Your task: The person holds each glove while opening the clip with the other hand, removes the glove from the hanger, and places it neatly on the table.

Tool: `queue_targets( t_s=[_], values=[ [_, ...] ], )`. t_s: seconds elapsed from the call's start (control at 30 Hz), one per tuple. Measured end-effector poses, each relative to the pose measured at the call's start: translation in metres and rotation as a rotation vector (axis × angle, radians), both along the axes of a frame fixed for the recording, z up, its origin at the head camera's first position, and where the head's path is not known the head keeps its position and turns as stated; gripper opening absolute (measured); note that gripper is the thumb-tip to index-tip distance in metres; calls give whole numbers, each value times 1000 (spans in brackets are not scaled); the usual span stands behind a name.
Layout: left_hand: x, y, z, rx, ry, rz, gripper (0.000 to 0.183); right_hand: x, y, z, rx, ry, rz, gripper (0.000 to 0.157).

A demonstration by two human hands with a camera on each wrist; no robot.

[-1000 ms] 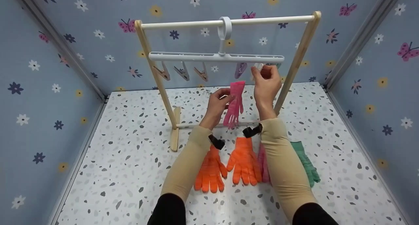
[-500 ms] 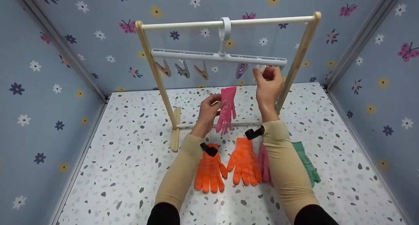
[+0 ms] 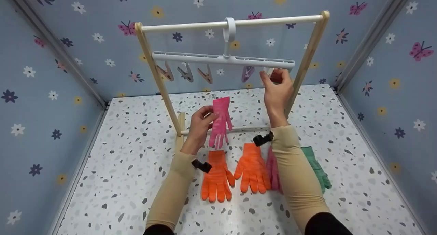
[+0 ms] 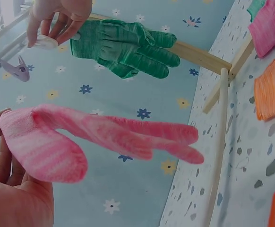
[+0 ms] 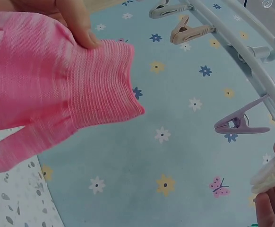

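A pink knit glove (image 3: 221, 120) hangs fingers-down from my left hand (image 3: 200, 127), which pinches it between thumb and fingers below the cuff. My right hand (image 3: 278, 91) is up at the right end of the white hanger (image 3: 201, 59), pinching a white clothespin (image 5: 269, 177) with thumb and fingertips. The pink glove is apart from that clothespin, lower and to its left. A purple clothespin (image 3: 247, 73) hangs just left of my right hand. Behind that hand, a green glove (image 4: 128, 47) hangs in the left wrist view; my right hand mostly hides it in the head view.
The hanger hooks over a wooden rack's top bar (image 3: 184, 26). Clothespins, including a grey one (image 3: 185, 72), hang on its left half. On the speckled surface lie two orange gloves, one left (image 3: 217, 177) and one right (image 3: 253, 170), a partly hidden pink glove (image 3: 273, 166) and a green glove (image 3: 315, 168).
My left hand has drawn the pink glove left and down, away from the hanger. The hanger has tipped lower at its right end, while my right hand stays on the white clothespin.
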State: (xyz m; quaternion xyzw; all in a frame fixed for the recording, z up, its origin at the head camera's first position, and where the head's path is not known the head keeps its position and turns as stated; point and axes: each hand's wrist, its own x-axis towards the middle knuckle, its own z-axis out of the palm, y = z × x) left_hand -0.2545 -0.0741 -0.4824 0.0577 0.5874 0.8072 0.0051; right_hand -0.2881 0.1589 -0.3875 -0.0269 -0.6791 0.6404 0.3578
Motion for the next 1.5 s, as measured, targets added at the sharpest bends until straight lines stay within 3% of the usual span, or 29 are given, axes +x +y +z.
queue_targets(
  t_s=[0.17, 0.3, 0.7, 0.83, 1.03, 1.27, 1.43, 1.5],
  values=[
    [24, -27, -8, -51, -21, 68, 19, 1, -1, 2, 11, -19, 1, 26],
    [40, -41, -15, -62, -51, 84, 19, 2, 1, 3, 24, -50, -4, 28],
    [74, -59, -36, -35, -75, 138, 17, 4, 7, 1, 92, -99, -36, 40],
    [83, -65, -40, -64, -88, 135, 17, 7, 7, 0, 102, -132, -34, 45],
    [97, -76, -46, -75, -137, 102, 16, 9, 8, -1, 103, -135, -39, 39],
    [110, -86, -58, -17, -259, 28, 15, 8, 11, -1, 83, -126, -32, 37],
    [115, -89, -72, -5, -312, 36, 16, 8, 11, -2, 78, -120, -25, 37],
    [114, -90, -76, -42, -317, 46, 16, 8, 11, -3, 76, -112, -22, 37]
  ],
)
